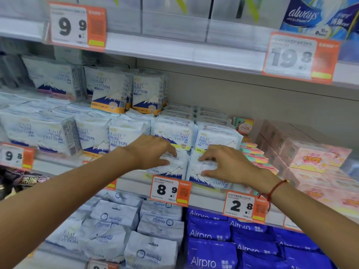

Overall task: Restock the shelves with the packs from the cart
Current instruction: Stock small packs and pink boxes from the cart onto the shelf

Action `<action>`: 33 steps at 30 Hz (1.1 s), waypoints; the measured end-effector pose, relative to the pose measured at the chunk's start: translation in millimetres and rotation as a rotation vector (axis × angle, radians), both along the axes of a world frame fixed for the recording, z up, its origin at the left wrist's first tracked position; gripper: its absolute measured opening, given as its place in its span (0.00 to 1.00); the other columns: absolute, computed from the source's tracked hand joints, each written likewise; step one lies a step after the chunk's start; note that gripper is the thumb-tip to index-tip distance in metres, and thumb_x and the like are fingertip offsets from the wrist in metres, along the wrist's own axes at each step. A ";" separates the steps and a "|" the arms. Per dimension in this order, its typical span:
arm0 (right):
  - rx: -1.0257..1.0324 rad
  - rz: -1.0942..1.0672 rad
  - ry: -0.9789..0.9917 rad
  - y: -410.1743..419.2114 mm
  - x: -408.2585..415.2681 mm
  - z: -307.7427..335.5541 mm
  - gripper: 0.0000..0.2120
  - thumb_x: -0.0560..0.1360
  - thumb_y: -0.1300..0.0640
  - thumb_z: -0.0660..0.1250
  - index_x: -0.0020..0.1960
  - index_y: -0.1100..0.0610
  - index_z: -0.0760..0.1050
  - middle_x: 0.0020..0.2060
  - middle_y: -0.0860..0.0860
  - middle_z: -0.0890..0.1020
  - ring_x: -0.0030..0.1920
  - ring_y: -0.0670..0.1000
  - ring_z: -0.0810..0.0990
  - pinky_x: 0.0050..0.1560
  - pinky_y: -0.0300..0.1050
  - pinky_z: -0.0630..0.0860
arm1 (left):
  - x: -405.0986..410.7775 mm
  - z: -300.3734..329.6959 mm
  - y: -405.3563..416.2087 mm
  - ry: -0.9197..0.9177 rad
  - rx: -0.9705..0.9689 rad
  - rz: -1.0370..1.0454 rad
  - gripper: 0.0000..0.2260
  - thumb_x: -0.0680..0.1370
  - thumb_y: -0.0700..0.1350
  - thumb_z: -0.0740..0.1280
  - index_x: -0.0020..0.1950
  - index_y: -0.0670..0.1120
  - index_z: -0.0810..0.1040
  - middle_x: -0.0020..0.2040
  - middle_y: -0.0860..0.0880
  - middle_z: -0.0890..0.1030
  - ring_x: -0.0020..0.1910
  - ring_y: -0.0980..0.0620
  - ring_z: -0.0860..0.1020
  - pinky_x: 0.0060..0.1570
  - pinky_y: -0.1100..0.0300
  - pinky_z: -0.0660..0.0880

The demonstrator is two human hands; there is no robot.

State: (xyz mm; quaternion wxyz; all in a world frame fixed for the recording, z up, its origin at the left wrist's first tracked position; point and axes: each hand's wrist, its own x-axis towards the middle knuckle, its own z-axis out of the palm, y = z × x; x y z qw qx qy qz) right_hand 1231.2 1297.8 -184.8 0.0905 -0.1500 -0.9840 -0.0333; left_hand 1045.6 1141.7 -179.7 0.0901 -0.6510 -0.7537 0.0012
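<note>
Two white "Pure Cotton" packs with a blue mountain print lie side by side at the front of the middle shelf (134,184). My left hand (153,152) grips the left pack (174,167) with curled fingers on its top and thumb on its face. My right hand (223,162) grips the right pack (202,171) the same way; a red string sits on that wrist. Behind them stand two more packs of the same kind (172,133), with several stacked further back. The cart is out of view.
Orange price tags (171,190) line the shelf edges. Taller Pure Cotton packs (110,92) fill the left, pink boxes (303,152) the right. Below lie pale grey pouches (116,216) and blue Airpro packs (209,230). The upper shelf (174,49) overhangs close above.
</note>
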 end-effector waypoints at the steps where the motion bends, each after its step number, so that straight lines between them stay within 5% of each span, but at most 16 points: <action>1: -0.007 -0.008 -0.003 -0.3 -0.3 -0.3 0.21 0.72 0.42 0.68 0.63 0.46 0.74 0.57 0.43 0.76 0.59 0.46 0.73 0.45 0.40 0.65 | 0.6 -0.4 -4.0 -0.034 0.020 0.008 0.16 0.78 0.54 0.64 0.66 0.58 0.72 0.66 0.58 0.74 0.64 0.55 0.72 0.56 0.58 0.71; 5: 0.009 -0.018 -0.039 -5.5 -1.5 10.0 0.21 0.73 0.37 0.64 0.62 0.45 0.75 0.56 0.42 0.77 0.57 0.45 0.74 0.49 0.42 0.71 | -12.4 8.3 -37.1 -0.093 0.219 0.072 0.16 0.77 0.55 0.65 0.65 0.59 0.73 0.65 0.59 0.74 0.65 0.56 0.70 0.53 0.60 0.68; 9: 0.068 0.043 0.240 -31.3 -32.5 28.4 0.14 0.76 0.44 0.63 0.59 0.46 0.77 0.52 0.44 0.79 0.55 0.48 0.76 0.49 0.43 0.73 | -59.3 21.3 -74.4 -0.023 0.385 0.288 0.19 0.76 0.51 0.67 0.66 0.56 0.72 0.67 0.55 0.73 0.66 0.52 0.69 0.57 0.54 0.70; 14: 0.089 0.069 0.211 -70.0 -110.7 34.3 0.27 0.73 0.43 0.67 0.70 0.48 0.67 0.66 0.49 0.73 0.66 0.52 0.68 0.64 0.46 0.62 | -100.7 31.7 -89.8 0.086 0.082 0.497 0.36 0.71 0.55 0.72 0.75 0.54 0.59 0.74 0.51 0.63 0.70 0.47 0.65 0.65 0.50 0.66; 18: 0.095 0.060 0.101 -83.2 -156.4 25.1 0.35 0.70 0.45 0.70 0.73 0.48 0.60 0.66 0.52 0.70 0.68 0.54 0.64 0.69 0.50 0.56 | -127.4 30.4 -91.1 0.100 0.083 0.522 0.31 0.73 0.52 0.71 0.72 0.55 0.62 0.70 0.52 0.68 0.65 0.49 0.70 0.60 0.53 0.71; 25: 0.075 0.095 0.036 -69.9 -170.5 24.8 0.29 0.73 0.42 0.66 0.71 0.45 0.64 0.62 0.49 0.71 0.65 0.51 0.65 0.68 0.50 0.60 | -152.4 34.4 -85.7 0.071 0.071 0.437 0.24 0.73 0.53 0.69 0.68 0.59 0.67 0.68 0.56 0.72 0.65 0.52 0.70 0.60 0.57 0.69; 28: -0.138 0.136 0.327 -58.5 -180.7 37.7 0.16 0.75 0.44 0.64 0.61 0.46 0.76 0.55 0.49 0.77 0.59 0.50 0.73 0.56 0.48 0.72 | -162.6 54.4 -76.1 -0.147 0.314 0.396 0.23 0.70 0.54 0.68 0.66 0.57 0.72 0.66 0.54 0.75 0.63 0.50 0.74 0.57 0.56 0.71; 30: -0.173 0.068 0.581 -44.0 -194.7 45.1 0.14 0.76 0.53 0.65 0.62 0.48 0.75 0.55 0.50 0.74 0.55 0.51 0.75 0.49 0.44 0.75 | -171.9 59.2 -63.8 -0.176 0.466 0.389 0.27 0.72 0.49 0.69 0.71 0.56 0.67 0.69 0.52 0.71 0.63 0.48 0.74 0.55 0.56 0.73; 33: 0.012 -0.071 0.468 -25.3 -215.1 49.6 0.30 0.77 0.60 0.62 0.74 0.43 0.57 0.72 0.53 0.58 0.69 0.55 0.62 0.60 0.48 0.71 | -188.2 58.4 -46.3 0.061 0.395 0.394 0.39 0.74 0.48 0.69 0.76 0.60 0.48 0.78 0.52 0.52 0.70 0.46 0.66 0.56 0.52 0.76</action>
